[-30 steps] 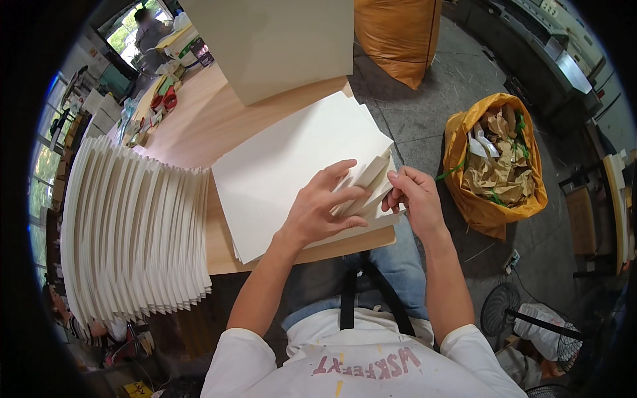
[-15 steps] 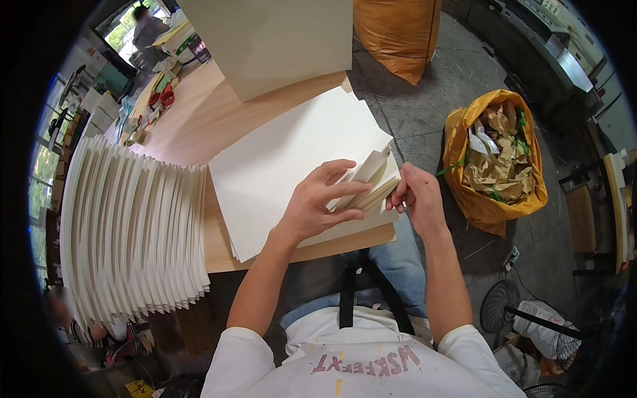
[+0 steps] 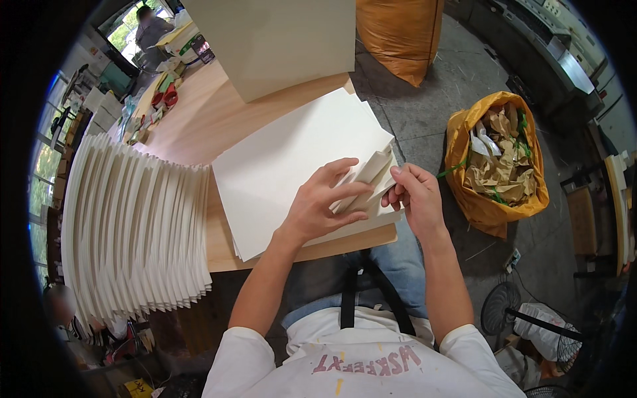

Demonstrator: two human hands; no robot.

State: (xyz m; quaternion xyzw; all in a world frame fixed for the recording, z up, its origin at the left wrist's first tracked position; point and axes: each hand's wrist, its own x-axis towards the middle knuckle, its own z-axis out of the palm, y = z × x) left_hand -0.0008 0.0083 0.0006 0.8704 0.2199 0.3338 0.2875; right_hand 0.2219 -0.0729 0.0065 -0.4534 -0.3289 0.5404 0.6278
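Note:
A stack of large white paper sheets (image 3: 265, 172) lies at an angle near the table's front right corner. Along its right side, narrow cream folded flaps (image 3: 376, 166) stand up in layers. My left hand (image 3: 320, 204) rests over these flaps with its fingers spread, the fingertips touching them. Just to the right, my right hand (image 3: 419, 198) pinches the edge of a flap between thumb and forefinger, its other fingers curled beneath. What lies under my left palm is hidden.
A fanned row of white folded sheets (image 3: 136, 232) covers the table's left end. Behind the stack stands a large pale board (image 3: 285, 43). Red-handled scissors (image 3: 170, 97) lie farther back. An orange bag of crumpled paper (image 3: 458, 182), an orange sack (image 3: 398, 40) and a black fan (image 3: 502, 310) stand right.
My right hand has lifted slightly at the flaps, and its thumb now presses on a flap's edge. My left hand stays nearly in place, its fingers still spread.

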